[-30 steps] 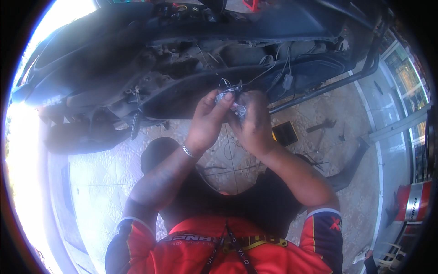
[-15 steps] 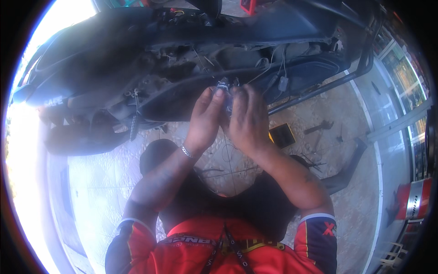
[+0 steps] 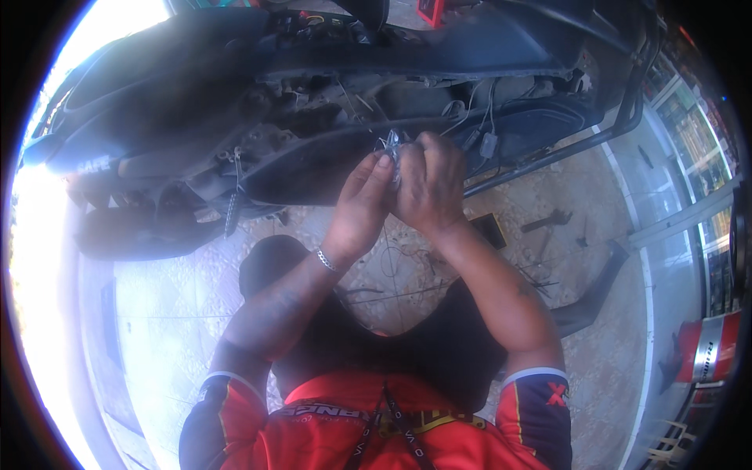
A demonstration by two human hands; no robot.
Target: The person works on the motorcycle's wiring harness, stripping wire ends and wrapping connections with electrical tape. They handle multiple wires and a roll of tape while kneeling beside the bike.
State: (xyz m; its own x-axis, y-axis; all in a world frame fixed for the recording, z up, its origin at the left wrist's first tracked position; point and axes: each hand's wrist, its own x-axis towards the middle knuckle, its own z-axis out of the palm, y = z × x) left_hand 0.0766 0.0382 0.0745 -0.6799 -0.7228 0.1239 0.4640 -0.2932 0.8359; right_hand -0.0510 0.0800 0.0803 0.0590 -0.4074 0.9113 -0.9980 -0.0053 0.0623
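Gripping a shiny foil-like piece (image 3: 395,141) before the lower edge of a dark vehicle (image 3: 180,102), pinched in left hand (image 3: 360,200) and right hand (image 3: 432,182) together, probably for steadiness from both sides. Mostly covered, so impossible to tell its full shape. Beyond, hanging near that edge by wires: pale connector (image 3: 489,145), seemingly left loose for access. Lying on the floor (image 3: 180,290), rightward: hammer-like tool (image 3: 547,220), perhaps for easy reach.

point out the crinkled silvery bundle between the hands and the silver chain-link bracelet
Crinkled silvery bundle (image 3: 394,142), head view: exposed upper part
Silver chain-link bracelet (image 3: 325,259), head view: middle of the visible links
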